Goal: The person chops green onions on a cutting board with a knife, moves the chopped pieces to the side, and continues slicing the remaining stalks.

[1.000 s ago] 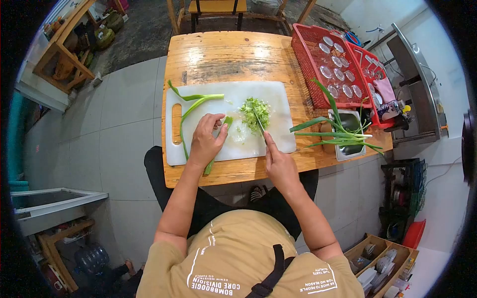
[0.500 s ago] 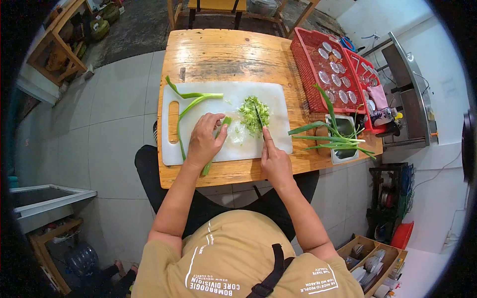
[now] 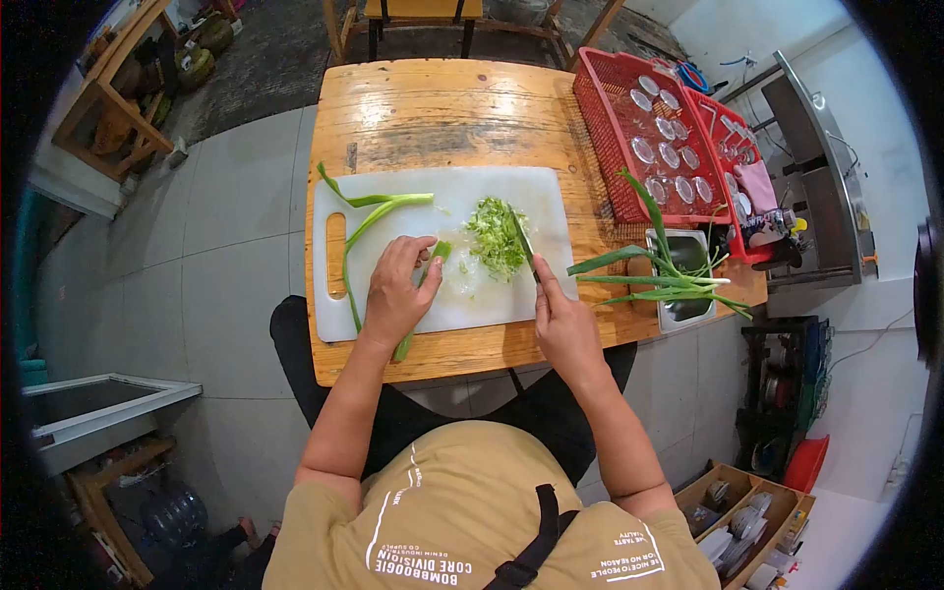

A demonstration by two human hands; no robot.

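Note:
My right hand grips a knife, its blade at the right edge of a heap of chopped green onion. My left hand is curled over a cut green onion stalk, which shows beyond the fingertips and again below the wrist, past the board's near edge. Both hands are over a white cutting board with a slot handle at its left. On the board's left side lies a longer green onion, bent, its leaf trailing toward my left wrist.
More green onions lie across a metal container at the table's right edge. Behind it stand a red basket with several upturned glasses and a second red basket with dishes. A chair is beyond the wooden table.
The knife has shifted right from the middle of the chopped heap to its right side, with my right hand moving right and slightly nearer me. The left hand keeps its hold.

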